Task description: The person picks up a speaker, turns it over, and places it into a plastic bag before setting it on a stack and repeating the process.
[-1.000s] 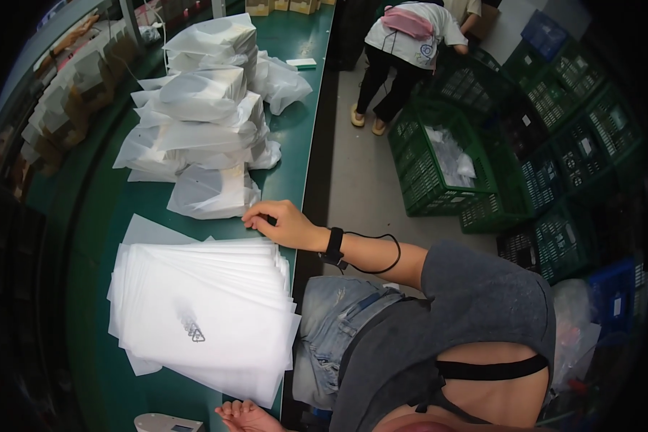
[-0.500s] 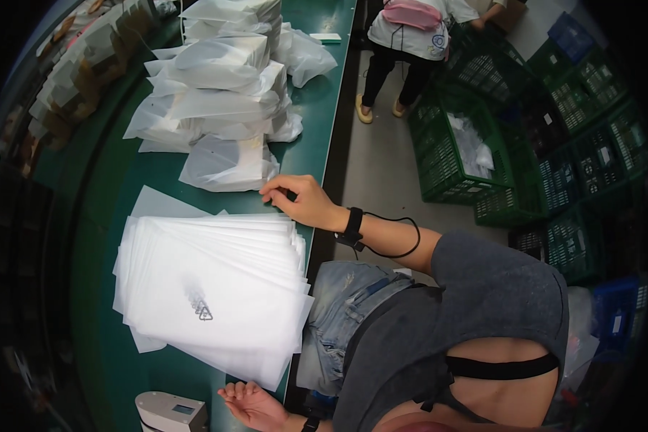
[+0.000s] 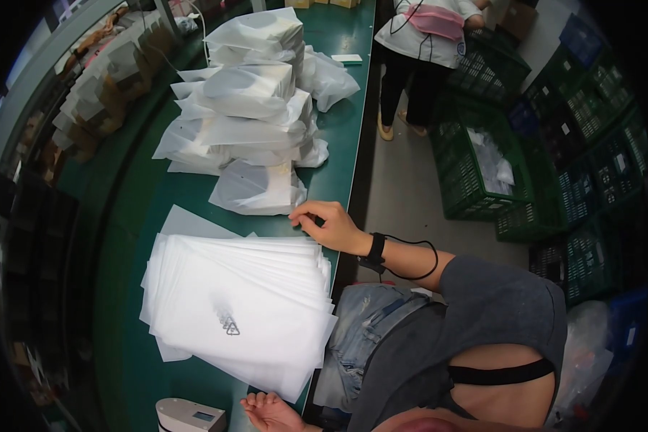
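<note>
My right hand [image 3: 329, 226] rests at the table's edge with fingers loosely bent and a gap beside the thumb; it appears to hold nothing. Its fingertips are close to the nearest package in a frosted plastic bag [image 3: 255, 189]; whether they touch it I cannot tell. Palm up, my left hand [image 3: 270, 413] lies near the lower corner of the sheet pile, its fingers half curled and nothing in them. Between the hands is a fanned pile of white translucent plastic bags [image 3: 230, 288], the top one bearing a dark printed mark. Black bands circle my wrists.
More bagged packages [image 3: 248, 93] are heaped farther up the green table [image 3: 115, 345]. A pale device with a small screen [image 3: 191, 415] stands beside my left hand. Beyond the table edge are green crates [image 3: 475, 173] and another person [image 3: 425, 43]. Boxes [image 3: 93, 93] line the far side.
My view has shifted, so the table and its contents appear lower and farther right. Both hands keep nearly the same place beside the pile. The other person's stance has changed slightly.
</note>
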The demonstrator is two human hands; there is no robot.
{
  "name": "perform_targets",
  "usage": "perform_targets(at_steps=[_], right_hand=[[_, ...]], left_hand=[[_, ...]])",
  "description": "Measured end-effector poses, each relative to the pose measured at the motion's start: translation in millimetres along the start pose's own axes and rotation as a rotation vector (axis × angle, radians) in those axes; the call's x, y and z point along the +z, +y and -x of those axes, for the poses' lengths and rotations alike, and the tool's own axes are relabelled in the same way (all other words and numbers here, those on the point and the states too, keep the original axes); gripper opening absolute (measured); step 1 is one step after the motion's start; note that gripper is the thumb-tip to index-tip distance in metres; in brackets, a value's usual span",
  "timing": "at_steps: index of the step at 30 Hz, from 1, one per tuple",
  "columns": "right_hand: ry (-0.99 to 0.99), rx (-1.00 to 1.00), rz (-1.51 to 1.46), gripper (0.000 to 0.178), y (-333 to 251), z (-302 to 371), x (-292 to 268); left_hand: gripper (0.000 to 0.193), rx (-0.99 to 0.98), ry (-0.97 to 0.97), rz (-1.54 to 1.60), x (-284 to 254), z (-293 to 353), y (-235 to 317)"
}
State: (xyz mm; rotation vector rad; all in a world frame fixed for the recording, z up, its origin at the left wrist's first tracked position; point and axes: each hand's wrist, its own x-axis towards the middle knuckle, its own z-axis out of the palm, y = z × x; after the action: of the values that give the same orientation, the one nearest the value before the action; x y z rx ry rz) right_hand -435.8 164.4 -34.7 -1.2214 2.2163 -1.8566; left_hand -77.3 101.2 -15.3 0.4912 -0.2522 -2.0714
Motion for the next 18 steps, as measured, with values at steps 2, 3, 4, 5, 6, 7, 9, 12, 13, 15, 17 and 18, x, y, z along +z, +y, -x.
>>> perform_targets(at_steps=[2, 3, 4, 5, 6, 7, 9, 12, 13, 15, 17, 18], right_hand=[[-0.001, -0.006, 0.006, 0.01, 0, -1, -1], [-0.019, 0.004, 0.015, 0.011, -1, -1, -1], [-0.036, 0.013, 0.025, 0.012, -2, -2, -3], [-0.052, 0.02, 0.034, 0.012, -4, -2, -4], [-0.047, 0.007, 0.031, 0.012, -3, -4, -5], [-0.043, 0.016, 0.032, 0.012, -3, -4, -4], [-0.042, 0.032, 0.037, 0.012, -2, 0, -4], [-0.031, 0.024, 0.037, 0.012, 0, 6, -2], [-0.033, 0.029, 0.036, 0.012, -1, 5, -3], [-0.048, 0.009, 0.04, 0.012, 0, -1, -3], [-0.067, 0.015, 0.042, 0.012, -3, 1, -2], [-0.078, 0.012, 0.044, 0.012, -3, 1, -1]], left_hand=[[0.013, 0.011, 0.008, 0.002, -6, -1, 0], [0.013, 0.015, 0.01, 0.004, -7, 0, 1], [0.013, 0.017, 0.005, 0.001, -9, 2, 2], [0.013, 0.002, -0.006, -0.012, -9, 6, 3], [0.014, -0.011, -0.023, -0.021, -11, 5, 2], [0.014, -0.022, -0.041, -0.028, -11, 4, 1], [0.014, -0.025, -0.068, -0.012, -12, 2, 1], [0.014, -0.042, -0.113, 0.024, -13, 0, 2], [0.014, -0.021, -0.126, 0.027, -14, 0, 2], [0.015, 0.022, -0.146, 0.033, -15, 0, 0], [0.015, 0.033, -0.134, 0.056, -12, 0, 1], [0.015, 0.038, -0.125, 0.071, -10, -1, 0]])
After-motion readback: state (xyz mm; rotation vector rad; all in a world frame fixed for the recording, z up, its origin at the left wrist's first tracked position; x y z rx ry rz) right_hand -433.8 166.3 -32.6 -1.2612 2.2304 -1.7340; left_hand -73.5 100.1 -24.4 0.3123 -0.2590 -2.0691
